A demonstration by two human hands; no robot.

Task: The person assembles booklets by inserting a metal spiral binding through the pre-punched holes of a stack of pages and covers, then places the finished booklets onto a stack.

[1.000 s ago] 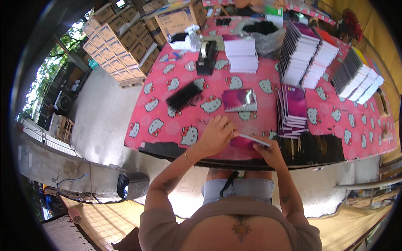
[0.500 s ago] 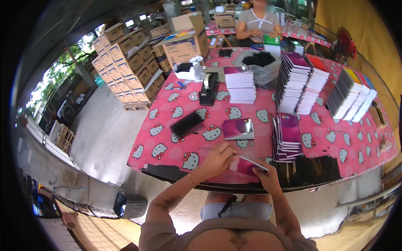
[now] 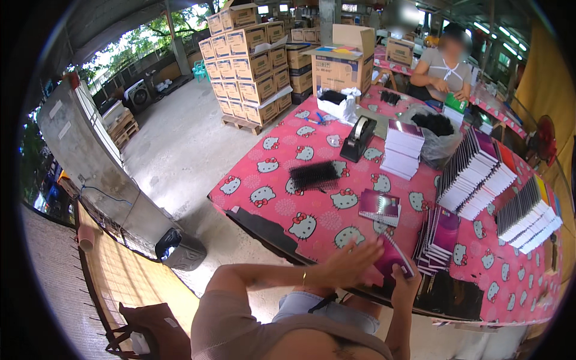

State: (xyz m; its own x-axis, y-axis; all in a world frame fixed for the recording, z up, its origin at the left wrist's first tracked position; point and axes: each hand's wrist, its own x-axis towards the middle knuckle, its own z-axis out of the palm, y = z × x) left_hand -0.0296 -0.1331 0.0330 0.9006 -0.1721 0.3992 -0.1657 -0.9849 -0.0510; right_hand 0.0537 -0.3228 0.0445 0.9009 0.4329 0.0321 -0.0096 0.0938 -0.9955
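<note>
A purple spiral notebook (image 3: 391,253) is tilted up at the table's near edge. My right hand (image 3: 404,284) grips its lower right corner, thumb on the cover. Fingers stretched out and slightly blurred, my left hand (image 3: 355,261) lies against or just beside the notebook's left side; contact is hard to tell. Just beyond are a few purple notebooks (image 3: 380,205) lying flat. To the right of my hands stands a stack of purple spiral notebooks (image 3: 437,239). A bundle of black binding coils (image 3: 314,176) lies farther left on the pink patterned tablecloth (image 3: 264,174).
Behind are a black tape dispenser (image 3: 359,139), a stack of unbound notebooks (image 3: 402,149), a plastic bag of black coils (image 3: 433,129) and tall notebook stacks (image 3: 474,174). Across the table, a person (image 3: 443,69) handles a green notebook. Cartons (image 3: 246,66) stand on a pallet to the left.
My view has swung left, so the table sits farther right. My left hand has gone from pinched fingers at the notebook's edge to stretched fingers beside it; my right hand keeps its grip.
</note>
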